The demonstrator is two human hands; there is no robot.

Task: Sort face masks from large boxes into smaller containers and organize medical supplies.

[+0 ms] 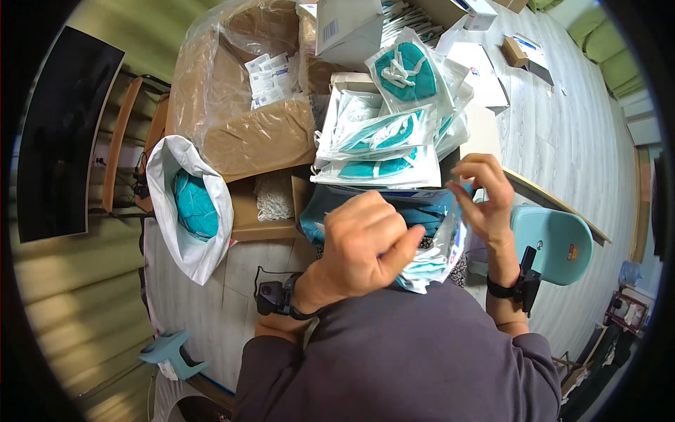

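Observation:
My left hand [362, 246] is closed in a fist over my lap, its thumb pointing right; whatever its fingers hold is hidden. My right hand [485, 193] has curled fingers and thumb at the bluish rim of a clear plastic bag [457, 235]. Inside that bag, low by my lap, are folded white and teal packets [425, 271]. Just beyond my hands stands a white box [323, 151] piled with teal masks in clear sleeves [380, 137]. Another sleeved teal mask [406, 74] leans at the back of the pile.
To the left, a white sack [165, 183] holds teal masks [195, 204]. Behind it is a plastic-lined carton [260, 144] with small white packets [273, 79]. A smaller carton [246, 211] contains white cords. A teal stool [555, 243] stands right; a dark screen [67, 133] is far left.

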